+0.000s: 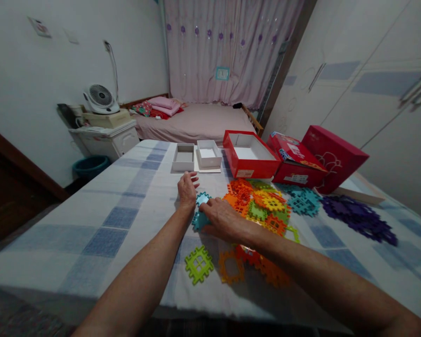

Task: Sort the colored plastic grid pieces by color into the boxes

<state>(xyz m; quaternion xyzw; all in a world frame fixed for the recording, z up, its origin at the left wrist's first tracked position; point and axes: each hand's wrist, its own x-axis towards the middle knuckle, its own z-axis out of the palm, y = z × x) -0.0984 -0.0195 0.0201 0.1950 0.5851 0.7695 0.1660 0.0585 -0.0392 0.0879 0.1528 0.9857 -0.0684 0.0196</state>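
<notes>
My left hand (pixel 187 189) rests on its edge on the tablecloth, fingers slightly apart and holding nothing visible. Just right of it lie light-blue notched plastic building tiles (pixel 199 221). My right hand (pixel 221 218) reaches over these from the right, fingertips closed on one blue tile, though the grip is partly hidden. Nearer to me are a green window tile (pixel 199 265) and an orange frame tile (pixel 231 267). A mixed heap of orange, yellow and green tiles (pixel 263 206) spreads beyond my right forearm, which covers part of it.
Teal tiles (pixel 304 200) and purple tiles (pixel 358 217) lie in piles at the right. Along the far side stand a small grey box (pixel 184 164), a white box (pixel 210 161), an open red box (pixel 254 169) and more red boxes (pixel 331 161). Behind is a bed (pixel 203 121).
</notes>
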